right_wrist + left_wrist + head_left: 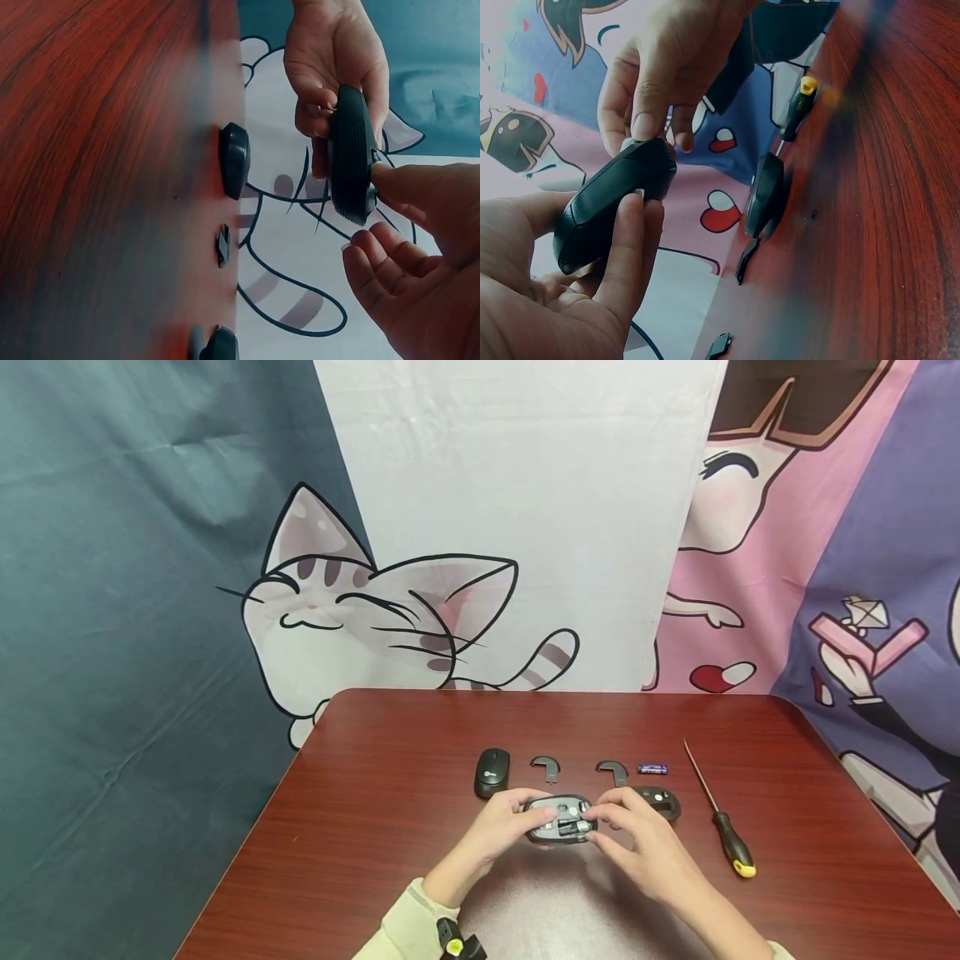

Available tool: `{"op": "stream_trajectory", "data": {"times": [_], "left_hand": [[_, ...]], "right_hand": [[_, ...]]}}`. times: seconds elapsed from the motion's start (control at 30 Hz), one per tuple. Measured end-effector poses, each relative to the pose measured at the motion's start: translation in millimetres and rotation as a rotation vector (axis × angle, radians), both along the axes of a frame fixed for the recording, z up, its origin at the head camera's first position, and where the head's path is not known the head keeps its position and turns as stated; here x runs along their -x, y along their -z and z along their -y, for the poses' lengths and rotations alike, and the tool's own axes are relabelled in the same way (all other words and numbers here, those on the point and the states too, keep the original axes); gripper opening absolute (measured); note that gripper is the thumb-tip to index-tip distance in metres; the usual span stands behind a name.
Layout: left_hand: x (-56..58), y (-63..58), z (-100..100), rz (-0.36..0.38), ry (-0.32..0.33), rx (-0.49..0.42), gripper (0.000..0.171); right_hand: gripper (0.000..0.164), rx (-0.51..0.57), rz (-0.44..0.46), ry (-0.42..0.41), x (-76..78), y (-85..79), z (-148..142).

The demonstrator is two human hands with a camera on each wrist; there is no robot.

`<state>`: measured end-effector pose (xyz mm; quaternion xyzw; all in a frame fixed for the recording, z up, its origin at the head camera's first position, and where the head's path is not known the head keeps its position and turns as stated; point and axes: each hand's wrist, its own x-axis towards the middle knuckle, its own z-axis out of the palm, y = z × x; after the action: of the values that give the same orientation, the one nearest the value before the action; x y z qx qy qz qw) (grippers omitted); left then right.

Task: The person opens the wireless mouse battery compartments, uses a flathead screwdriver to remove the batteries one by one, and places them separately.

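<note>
My left hand point(501, 827) grips a black computer mouse point(543, 832) by its left end, fingers beneath and thumb on top. The mouse is raised over the table, its grey underside turned up. In it the battery compartment lies uncovered, with a battery point(573, 828) inside. At the mouse's right end, the right hand point(637, 839) touches the underside near the compartment with a fingertip. Its other fingers are spread off the mouse in the right wrist view. A silvery bit point(628, 142) shows under a fingertip in the left wrist view.
Behind the hands are another black mouse point(492, 772), two curved black covers point(551, 768) and a blue battery point(652, 769). A third mouse point(660, 802) lies underside up, partly behind the right hand. A screwdriver point(731, 843) with a black and yellow handle is at the right.
</note>
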<state>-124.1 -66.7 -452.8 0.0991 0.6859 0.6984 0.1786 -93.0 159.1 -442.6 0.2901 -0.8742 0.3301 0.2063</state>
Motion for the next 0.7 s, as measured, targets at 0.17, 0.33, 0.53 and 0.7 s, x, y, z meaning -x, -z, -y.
{"op": "stream_trajectory", "data": {"times": [0.17, 0.33, 0.53, 0.7], "left_hand": [[1.1, 2.5, 1, -0.001, 0.017, 0.003, 0.034], [1.5, 5.0, 0, -0.004, 0.019, 0.003, 0.034], [4.7, 7.2, 0, 0.009, 0.010, 0.014, 0.033], [10.0, 12.5, 1, 0.032, 0.004, 0.008, 0.038]], "right_hand": [[0.033, -0.035, -0.026, 0.014, 1.7, 1.0, 0], [0.029, -0.065, -0.041, 0.012, 4.5, 1.9, 0], [0.027, -0.033, -0.014, -0.002, 8.4, 0.0, -3], [0.027, 0.016, -0.009, -0.015, 13.9, -3.7, -7]]}}
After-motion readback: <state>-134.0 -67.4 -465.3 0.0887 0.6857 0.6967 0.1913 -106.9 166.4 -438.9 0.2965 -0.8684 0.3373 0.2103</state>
